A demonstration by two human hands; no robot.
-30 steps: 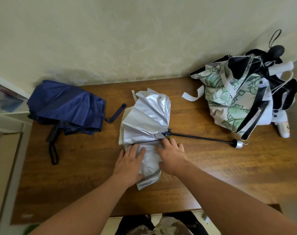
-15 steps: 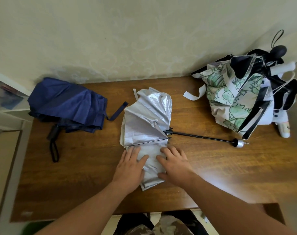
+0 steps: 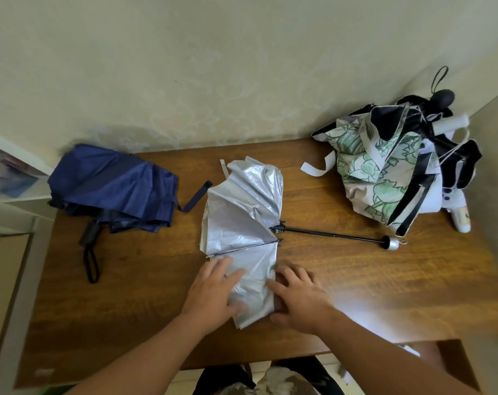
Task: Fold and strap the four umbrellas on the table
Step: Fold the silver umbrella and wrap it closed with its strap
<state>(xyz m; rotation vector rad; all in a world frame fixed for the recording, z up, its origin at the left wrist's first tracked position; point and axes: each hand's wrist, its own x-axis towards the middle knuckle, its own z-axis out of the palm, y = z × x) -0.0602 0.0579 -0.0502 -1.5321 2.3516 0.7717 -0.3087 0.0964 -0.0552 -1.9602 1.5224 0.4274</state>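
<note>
A silver umbrella (image 3: 243, 212) lies half collapsed in the middle of the wooden table (image 3: 384, 280), its black shaft (image 3: 333, 235) pointing right to a silver handle (image 3: 391, 243). My left hand (image 3: 213, 292) lies flat, fingers spread, on the near left part of its canopy. My right hand (image 3: 300, 297) presses flat at the canopy's near right edge. A navy umbrella (image 3: 114, 189) lies loosely gathered at the far left, its strap (image 3: 196, 195) hanging free. At the far right, a green floral umbrella (image 3: 376, 172) is piled on a black and white one (image 3: 452, 158).
A wall runs behind the table. A white shelf unit (image 3: 11, 178) stands at the left edge. The navy umbrella's black handle and wrist loop (image 3: 89, 252) lie toward the front left. Bare wood shows at the front left and right.
Both hands have slid toward me along the silver canopy, flattening its near part. The canopy has spread slightly wider; the other umbrellas have not moved.
</note>
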